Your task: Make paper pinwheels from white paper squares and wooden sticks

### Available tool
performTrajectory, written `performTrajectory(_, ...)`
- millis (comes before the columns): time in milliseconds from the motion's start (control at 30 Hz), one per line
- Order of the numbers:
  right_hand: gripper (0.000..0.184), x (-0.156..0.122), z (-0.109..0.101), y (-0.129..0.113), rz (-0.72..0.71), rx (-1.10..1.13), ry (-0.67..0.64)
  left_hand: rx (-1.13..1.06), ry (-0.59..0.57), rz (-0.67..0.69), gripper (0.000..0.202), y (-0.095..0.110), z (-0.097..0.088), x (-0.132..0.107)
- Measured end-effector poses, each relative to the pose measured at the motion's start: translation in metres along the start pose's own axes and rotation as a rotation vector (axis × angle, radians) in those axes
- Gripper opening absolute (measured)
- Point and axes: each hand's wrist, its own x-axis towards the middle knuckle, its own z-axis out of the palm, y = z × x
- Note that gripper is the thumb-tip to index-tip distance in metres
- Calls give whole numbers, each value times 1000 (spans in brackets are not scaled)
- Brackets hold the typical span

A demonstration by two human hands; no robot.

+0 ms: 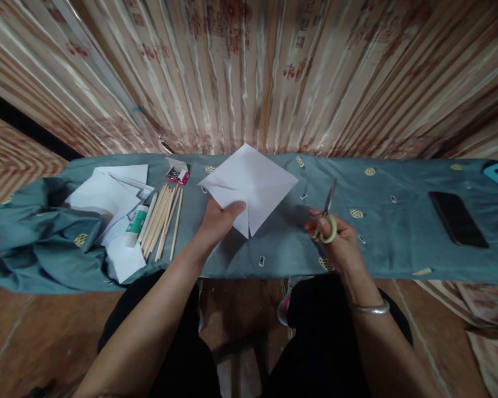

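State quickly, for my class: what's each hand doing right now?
Left hand: closed, holding the white paper.
Right hand: closed, holding the green-handled scissors, apart from the paper.

left hand pinches white square paper, thumb on top, slits at left and near corners. right hand holds green-handled scissors beside it, blades pointing away. left of paper: wooden sticks, glue stick, paper sheets, small open box. far right: black smartphone on teal patterned cloth. pleated curtain behind.
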Motion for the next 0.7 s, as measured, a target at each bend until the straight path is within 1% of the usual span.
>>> performTrajectory(33, 45, 4, -2, -2, -33, 33, 53, 23, -43, -19, 26, -3, 1, -2)
performTrajectory(67, 45, 7, -3, -3, -49, 54, 77, 48, -94, -34, 23, -6, 2, -4)
performTrajectory(133, 45, 12, -4, -6, -54, 66, 74, 109, -190, -47, 19, -12, 3, -8)
performTrajectory(233, 47, 14, -1, -7, -39, 45, 12, 212, -309, -60, 17, -17, 4, -14)
performTrajectory(367, 49, 15, 3, -2, 33, -8, -90, 280, -416, -59, 10, -21, 5, -18)
performTrajectory(433, 47, 15, 4, 1, 68, -25, -124, 285, -437, -48, 8, -22, 6, -18)
performTrajectory(500, 45, 15, 6, 3, 84, -16, -120, 266, -446, -60, 9, -20, 6, -18)
performTrajectory(600, 46, 16, 10, 4, 85, 29, -46, 166, -441, -152, 18, -11, 7, -17)
performTrajectory(700, 43, 18, 16, 5, 56, 109, 53, -62, -395, -248, 34, 2, 9, -18)
